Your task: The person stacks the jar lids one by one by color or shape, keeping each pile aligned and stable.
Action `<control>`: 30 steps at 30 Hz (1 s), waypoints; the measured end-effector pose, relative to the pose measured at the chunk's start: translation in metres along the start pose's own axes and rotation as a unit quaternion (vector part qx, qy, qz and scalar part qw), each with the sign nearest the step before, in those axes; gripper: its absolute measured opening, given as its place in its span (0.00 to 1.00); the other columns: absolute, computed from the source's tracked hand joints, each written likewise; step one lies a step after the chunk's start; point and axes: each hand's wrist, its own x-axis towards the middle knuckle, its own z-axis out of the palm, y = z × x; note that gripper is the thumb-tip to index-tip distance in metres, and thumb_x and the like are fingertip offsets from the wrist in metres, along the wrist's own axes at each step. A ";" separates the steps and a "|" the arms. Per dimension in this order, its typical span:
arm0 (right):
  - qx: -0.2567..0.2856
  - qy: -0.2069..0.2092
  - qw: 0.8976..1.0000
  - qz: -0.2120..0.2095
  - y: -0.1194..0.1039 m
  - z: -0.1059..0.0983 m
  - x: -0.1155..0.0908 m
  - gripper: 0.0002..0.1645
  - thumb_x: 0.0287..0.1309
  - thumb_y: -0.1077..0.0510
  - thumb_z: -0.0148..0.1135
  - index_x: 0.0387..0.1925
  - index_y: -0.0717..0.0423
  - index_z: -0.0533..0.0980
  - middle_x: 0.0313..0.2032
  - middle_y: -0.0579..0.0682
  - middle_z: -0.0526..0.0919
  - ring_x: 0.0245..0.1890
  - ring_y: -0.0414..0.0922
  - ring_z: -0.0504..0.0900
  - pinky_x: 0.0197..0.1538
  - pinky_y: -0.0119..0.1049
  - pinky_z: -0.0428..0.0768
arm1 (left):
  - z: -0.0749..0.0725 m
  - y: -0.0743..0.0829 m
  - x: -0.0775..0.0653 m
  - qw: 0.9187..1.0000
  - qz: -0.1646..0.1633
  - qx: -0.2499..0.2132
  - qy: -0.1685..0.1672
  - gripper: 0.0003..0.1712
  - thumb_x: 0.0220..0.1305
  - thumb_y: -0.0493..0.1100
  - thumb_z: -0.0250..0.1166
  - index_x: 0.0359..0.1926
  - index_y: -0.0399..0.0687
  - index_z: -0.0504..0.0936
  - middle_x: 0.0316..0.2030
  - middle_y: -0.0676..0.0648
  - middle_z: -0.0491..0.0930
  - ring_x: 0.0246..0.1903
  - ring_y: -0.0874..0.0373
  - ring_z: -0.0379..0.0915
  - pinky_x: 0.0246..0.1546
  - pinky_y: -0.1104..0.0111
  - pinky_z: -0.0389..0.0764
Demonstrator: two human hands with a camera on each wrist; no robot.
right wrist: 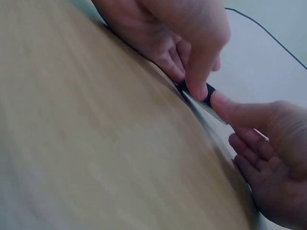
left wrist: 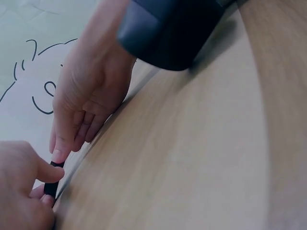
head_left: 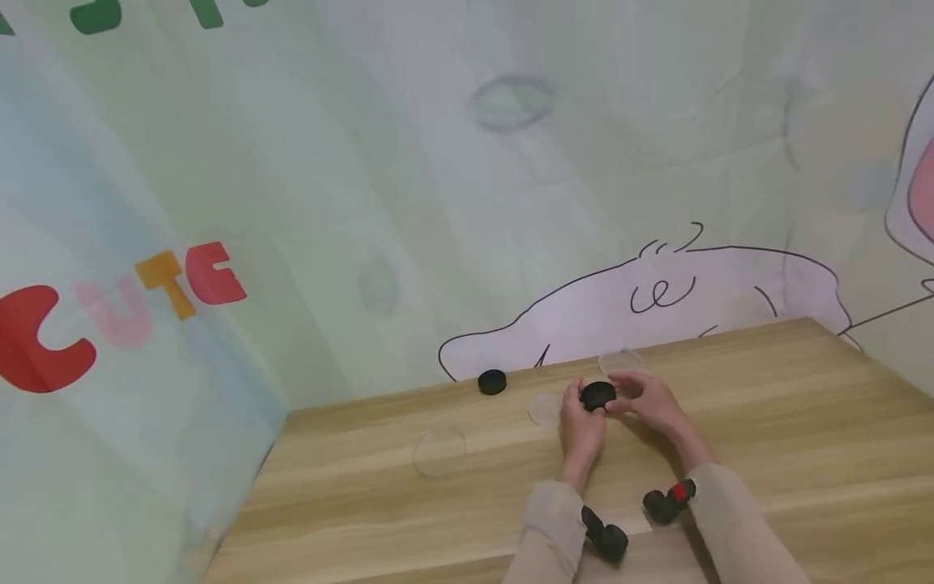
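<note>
Reaching up from the lower right of the head view with left arm and right arm, both hands close together.

Pinching between thumb and bent fingers with the left hand, its wrist almost upright in the frame. Pinching also with the right hand, its forearm slanting toward upper left; in the left wrist view, at upper left, with thumb stretched down and other fingers loosely curled.

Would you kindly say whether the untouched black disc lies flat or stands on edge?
Flat: in the head view, the black disc rests on the tabletop, round face up.
</note>
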 end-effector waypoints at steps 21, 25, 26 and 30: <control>0.015 -0.321 0.947 -0.018 -0.018 -0.070 -0.021 0.29 0.60 0.56 0.62 0.59 0.65 0.68 0.53 0.60 0.79 0.47 0.36 0.76 0.50 0.34 0.71 | -0.037 0.014 -0.026 0.963 -0.035 -0.135 -0.230 0.30 0.49 0.31 0.73 0.57 0.34 0.78 0.37 0.51 0.78 0.30 0.71 0.68 0.35 0.81 0.72; 0.050 -0.368 0.929 -0.002 -0.013 -0.075 -0.026 0.28 0.59 0.59 0.63 0.58 0.65 0.66 0.50 0.59 0.79 0.46 0.39 0.78 0.49 0.30 0.71 | -0.036 0.013 -0.028 0.959 -0.027 -0.100 -0.264 0.25 0.48 0.33 0.75 0.50 0.37 0.81 0.32 0.54 0.78 0.27 0.73 0.67 0.32 0.81 0.71; 0.053 -0.374 0.926 0.003 -0.011 -0.075 -0.027 0.29 0.59 0.59 0.64 0.58 0.65 0.65 0.50 0.59 0.79 0.46 0.40 0.78 0.49 0.31 0.71 | -0.036 0.012 -0.029 0.959 -0.022 -0.086 -0.269 0.24 0.48 0.33 0.76 0.49 0.37 0.82 0.31 0.54 0.78 0.27 0.73 0.67 0.31 0.81 0.70; 0.044 -0.380 0.923 0.028 -0.008 -0.071 -0.032 0.31 0.56 0.59 0.65 0.58 0.64 0.65 0.48 0.57 0.78 0.46 0.45 0.76 0.49 0.36 0.70 | -0.036 0.008 -0.032 0.957 0.003 -0.032 -0.288 0.25 0.45 0.36 0.78 0.47 0.40 0.82 0.28 0.60 0.70 0.26 0.74 0.62 0.29 0.82 0.67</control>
